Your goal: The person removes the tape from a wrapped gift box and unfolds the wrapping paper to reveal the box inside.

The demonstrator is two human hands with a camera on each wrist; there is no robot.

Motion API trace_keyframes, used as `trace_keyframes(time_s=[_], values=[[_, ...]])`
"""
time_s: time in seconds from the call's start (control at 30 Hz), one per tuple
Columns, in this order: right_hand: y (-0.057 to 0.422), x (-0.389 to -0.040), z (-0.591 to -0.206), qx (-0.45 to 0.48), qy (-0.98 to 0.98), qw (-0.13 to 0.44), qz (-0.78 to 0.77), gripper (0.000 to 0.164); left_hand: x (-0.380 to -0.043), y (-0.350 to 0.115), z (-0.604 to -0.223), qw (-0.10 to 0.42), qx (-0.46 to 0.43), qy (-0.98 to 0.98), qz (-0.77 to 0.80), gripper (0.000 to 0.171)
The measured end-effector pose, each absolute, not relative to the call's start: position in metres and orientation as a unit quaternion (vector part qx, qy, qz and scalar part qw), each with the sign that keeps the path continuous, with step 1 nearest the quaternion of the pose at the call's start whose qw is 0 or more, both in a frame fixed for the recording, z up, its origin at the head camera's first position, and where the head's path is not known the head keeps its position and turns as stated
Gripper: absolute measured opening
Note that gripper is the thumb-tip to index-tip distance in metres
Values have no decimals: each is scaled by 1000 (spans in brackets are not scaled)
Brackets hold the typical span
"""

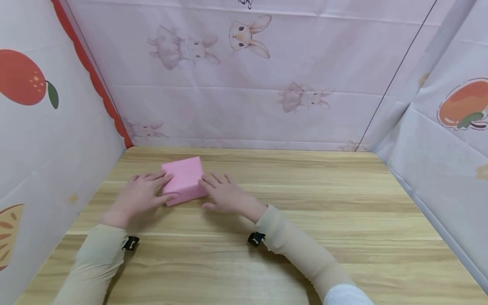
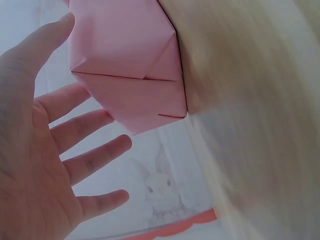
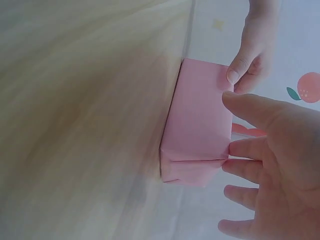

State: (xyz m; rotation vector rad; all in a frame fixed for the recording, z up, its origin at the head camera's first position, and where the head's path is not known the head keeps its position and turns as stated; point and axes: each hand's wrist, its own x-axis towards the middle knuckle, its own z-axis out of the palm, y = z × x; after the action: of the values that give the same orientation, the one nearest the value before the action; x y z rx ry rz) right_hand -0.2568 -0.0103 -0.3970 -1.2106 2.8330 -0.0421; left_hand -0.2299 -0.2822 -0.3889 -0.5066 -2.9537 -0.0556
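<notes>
A pink paper-wrapped box (image 1: pixel 184 176) lies flat on the wooden table, left of the middle. My left hand (image 1: pixel 142 195) touches its left side, the fingers spread and mostly straight over the edge and the thumb near the front corner. At the right side of the box, my right hand (image 1: pixel 228 195) rests its fingertips against the edge, fingers extended. In the left wrist view, a folded end flap shows on the box (image 2: pixel 132 95) beside the spread fingers. The right wrist view shows the box's long side (image 3: pixel 197 110) and another folded end.
The wooden table (image 1: pixel 324 220) stretches to the right and front of the box. Printed cloth walls enclose it: a rabbit-patterned back cloth (image 1: pixel 236 118), a left cloth (image 1: pixel 68 140) with fruit prints and a right cloth (image 1: pixel 438 161). Each wrist carries a black strap piece (image 1: pixel 256 239).
</notes>
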Motion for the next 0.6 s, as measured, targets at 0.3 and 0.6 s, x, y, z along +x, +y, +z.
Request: trace_keyframes(time_s=[0.3,0.6], values=[[23,-254,-396,-384,923,24,-28,75,-240,-252,-388,67,-184,-980,-21,76],[55,-250,-395,-383,923,17,-46,74,-246,-223,-387,66,-204,-977,-23,76]])
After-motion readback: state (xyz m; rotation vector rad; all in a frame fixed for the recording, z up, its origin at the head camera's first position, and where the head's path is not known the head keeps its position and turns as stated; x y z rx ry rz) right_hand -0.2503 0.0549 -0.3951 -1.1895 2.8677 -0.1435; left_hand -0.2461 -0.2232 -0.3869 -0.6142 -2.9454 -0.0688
